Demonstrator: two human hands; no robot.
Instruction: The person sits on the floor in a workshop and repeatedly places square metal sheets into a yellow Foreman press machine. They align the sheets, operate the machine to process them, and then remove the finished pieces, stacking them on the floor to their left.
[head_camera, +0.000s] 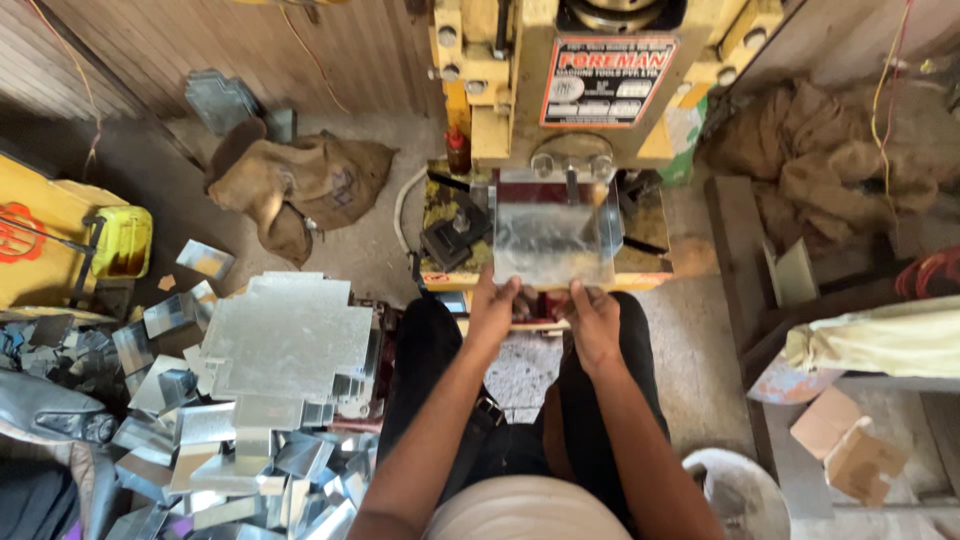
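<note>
Grey concrete floor (380, 250) runs under a yellow press machine (600, 70) that stands at the top of the head view, with burlap sacks (300, 180) slumped to its left and more sacking (830, 150) to its right. On the machine's front sits a rectangular plate label (607, 82), red-bordered with white panels. At the far left a yellow container (122, 240) rests beside an orange-yellow board (35, 240) bearing a red emblem. A pile of cut metal sheets (285, 335) and folded offcuts (200, 450) fills the lower left; torn cardboard pieces (845, 445) lie at lower right near a white bucket rim (735, 480). A shiny metal sheet (555, 235) lies flat on the press bed below the ram. The left hand (492, 312) pinches its near edge at the left corner, fingers curled over the rim; the right hand (593, 318) grips the near edge just to the right, fingers pressed together on the sheet. Both hands sit side by side, near each other, with the sheet reaching away from the fingertips toward the machine.
</note>
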